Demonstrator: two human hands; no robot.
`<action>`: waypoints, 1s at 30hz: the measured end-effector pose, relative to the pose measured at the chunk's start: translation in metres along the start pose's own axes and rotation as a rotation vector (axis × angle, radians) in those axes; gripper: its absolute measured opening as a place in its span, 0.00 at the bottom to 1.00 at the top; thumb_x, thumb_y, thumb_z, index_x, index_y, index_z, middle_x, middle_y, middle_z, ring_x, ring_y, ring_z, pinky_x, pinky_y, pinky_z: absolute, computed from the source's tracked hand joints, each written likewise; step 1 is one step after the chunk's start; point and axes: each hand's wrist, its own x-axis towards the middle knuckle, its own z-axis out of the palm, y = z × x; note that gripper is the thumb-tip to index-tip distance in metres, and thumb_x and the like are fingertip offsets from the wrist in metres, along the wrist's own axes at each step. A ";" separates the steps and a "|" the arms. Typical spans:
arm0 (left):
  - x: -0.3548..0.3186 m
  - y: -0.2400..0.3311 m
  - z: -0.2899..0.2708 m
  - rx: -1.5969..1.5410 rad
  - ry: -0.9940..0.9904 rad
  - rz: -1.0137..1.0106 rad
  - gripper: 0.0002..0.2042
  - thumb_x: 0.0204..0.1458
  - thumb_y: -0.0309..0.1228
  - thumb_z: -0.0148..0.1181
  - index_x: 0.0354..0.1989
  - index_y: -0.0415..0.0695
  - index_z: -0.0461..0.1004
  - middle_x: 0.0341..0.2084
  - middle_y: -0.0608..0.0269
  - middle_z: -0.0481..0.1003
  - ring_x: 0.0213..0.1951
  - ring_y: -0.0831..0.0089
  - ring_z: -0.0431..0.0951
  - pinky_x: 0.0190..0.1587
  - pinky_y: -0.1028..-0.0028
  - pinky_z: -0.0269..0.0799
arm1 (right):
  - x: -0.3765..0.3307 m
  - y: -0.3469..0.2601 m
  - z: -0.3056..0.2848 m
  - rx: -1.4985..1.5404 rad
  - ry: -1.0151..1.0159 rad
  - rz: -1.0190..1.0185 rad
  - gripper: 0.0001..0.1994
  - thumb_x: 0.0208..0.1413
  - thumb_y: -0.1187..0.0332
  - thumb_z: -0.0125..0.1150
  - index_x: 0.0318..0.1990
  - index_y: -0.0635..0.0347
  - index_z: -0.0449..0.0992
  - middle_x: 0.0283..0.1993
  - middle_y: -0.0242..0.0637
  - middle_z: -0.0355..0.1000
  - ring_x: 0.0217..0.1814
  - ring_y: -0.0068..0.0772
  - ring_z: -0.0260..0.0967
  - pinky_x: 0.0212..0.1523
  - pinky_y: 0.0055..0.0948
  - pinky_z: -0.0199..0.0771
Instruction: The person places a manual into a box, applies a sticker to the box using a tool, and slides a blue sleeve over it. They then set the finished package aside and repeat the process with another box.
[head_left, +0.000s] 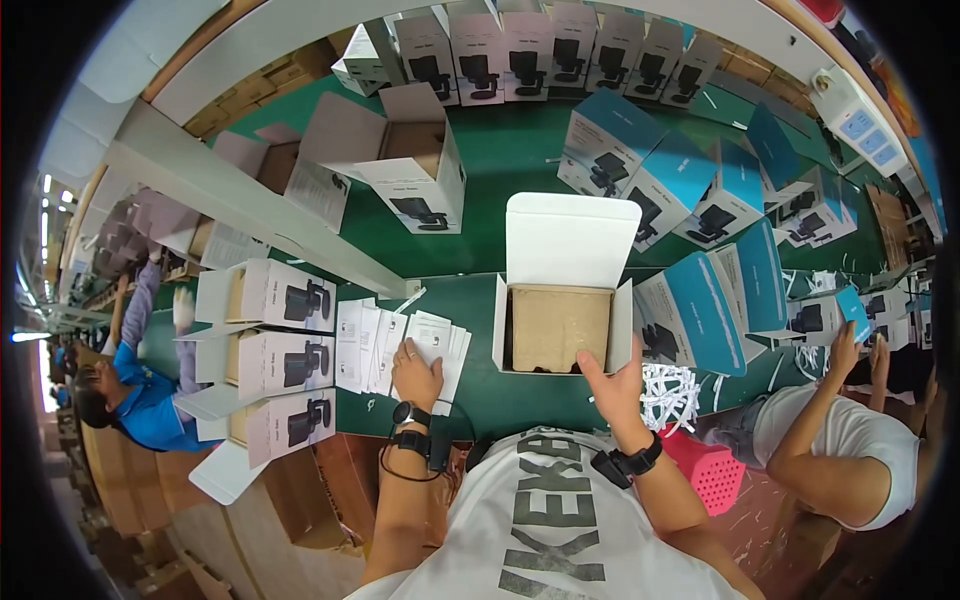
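Note:
In front of me stands a white carton (572, 222) with its lid flap raised and a brown cardboard insert (562, 328) filling it. My right hand (615, 392) grips the near right corner, thumb over the front edge by the insert and fingers along the right side. To the left, my left hand (416, 378) lies flat with fingers stretched out on a spread of white printed leaflets (432, 332). Further leaflets (360, 345) overlap beside it. A watch and a strapped device with a cable sit on my left wrist.
Three open cartons (290, 360) are stacked at left; teal-and-white boxes (690, 300) stand at right. More boxes (525, 60) line the back of the green table (500, 165). Shredded paper (668, 395) and a pink basket (712, 475) lie right. Co-workers (840, 430) sit on both sides.

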 end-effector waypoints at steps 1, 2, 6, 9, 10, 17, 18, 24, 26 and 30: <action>0.002 -0.003 -0.001 0.006 0.003 -0.001 0.25 0.51 0.32 0.72 0.57 0.37 0.76 0.64 0.41 0.68 0.62 0.43 0.69 0.60 0.53 0.71 | 0.001 0.000 0.000 0.031 0.003 0.008 0.37 0.55 0.65 0.75 0.68 0.68 0.64 0.61 0.48 0.65 0.63 0.44 0.67 0.65 0.40 0.67; 0.008 0.005 -0.008 -0.011 0.079 0.045 0.23 0.51 0.32 0.72 0.55 0.37 0.77 0.61 0.41 0.70 0.60 0.43 0.71 0.59 0.54 0.72 | 0.000 0.001 -0.003 0.056 0.011 0.019 0.37 0.54 0.64 0.75 0.68 0.68 0.64 0.61 0.48 0.65 0.64 0.45 0.66 0.66 0.40 0.66; 0.017 0.011 -0.044 -0.115 0.221 0.048 0.18 0.52 0.31 0.71 0.50 0.36 0.78 0.53 0.42 0.75 0.54 0.45 0.76 0.56 0.58 0.74 | -0.004 0.007 -0.006 0.119 -0.003 0.055 0.37 0.55 0.63 0.76 0.68 0.68 0.63 0.62 0.49 0.64 0.65 0.45 0.65 0.67 0.41 0.65; 0.021 -0.002 -0.073 -0.276 0.186 -0.104 0.17 0.54 0.29 0.69 0.50 0.36 0.75 0.47 0.44 0.77 0.48 0.50 0.79 0.55 0.62 0.75 | -0.004 0.004 -0.004 0.119 -0.015 0.042 0.37 0.55 0.63 0.76 0.68 0.68 0.63 0.62 0.50 0.64 0.65 0.45 0.65 0.67 0.41 0.64; 0.021 -0.009 -0.084 -0.439 0.186 -0.211 0.16 0.55 0.26 0.66 0.51 0.35 0.76 0.45 0.47 0.80 0.46 0.51 0.81 0.54 0.60 0.77 | -0.003 0.003 -0.001 0.102 -0.016 0.019 0.37 0.55 0.63 0.75 0.68 0.68 0.63 0.62 0.50 0.64 0.65 0.45 0.65 0.67 0.41 0.64; -0.001 0.148 -0.264 -1.933 0.237 0.109 0.36 0.54 0.33 0.56 0.72 0.30 0.56 0.65 0.37 0.68 0.63 0.42 0.73 0.67 0.50 0.68 | -0.001 0.000 0.003 0.074 -0.017 -0.012 0.38 0.55 0.63 0.75 0.68 0.68 0.62 0.62 0.50 0.63 0.65 0.46 0.65 0.67 0.41 0.64; -0.006 0.160 -0.271 -1.961 0.142 0.153 0.41 0.53 0.37 0.58 0.75 0.34 0.51 0.66 0.36 0.66 0.65 0.39 0.70 0.71 0.47 0.63 | -0.001 0.000 0.002 0.073 -0.015 -0.016 0.38 0.55 0.63 0.75 0.68 0.68 0.62 0.62 0.50 0.63 0.65 0.46 0.65 0.67 0.41 0.64; 0.007 0.189 -0.258 -1.150 -0.069 0.603 0.41 0.57 0.35 0.57 0.78 0.39 0.47 0.64 0.38 0.66 0.67 0.39 0.66 0.73 0.44 0.55 | -0.001 -0.002 0.005 0.085 -0.026 -0.023 0.38 0.55 0.62 0.75 0.68 0.68 0.62 0.61 0.50 0.63 0.65 0.47 0.65 0.67 0.41 0.66; 0.019 0.196 -0.236 -0.756 -0.002 0.663 0.36 0.59 0.33 0.56 0.76 0.37 0.51 0.65 0.39 0.65 0.68 0.41 0.64 0.71 0.44 0.56 | 0.000 -0.008 0.007 0.044 -0.034 -0.025 0.38 0.55 0.63 0.75 0.68 0.68 0.62 0.61 0.50 0.63 0.66 0.47 0.65 0.65 0.41 0.68; 0.023 0.188 -0.192 -0.485 0.085 0.596 0.37 0.59 0.30 0.58 0.76 0.37 0.51 0.69 0.40 0.62 0.71 0.45 0.60 0.72 0.49 0.57 | -0.002 -0.018 0.005 0.015 -0.012 -0.061 0.38 0.54 0.63 0.76 0.68 0.67 0.62 0.62 0.51 0.63 0.65 0.47 0.66 0.62 0.41 0.71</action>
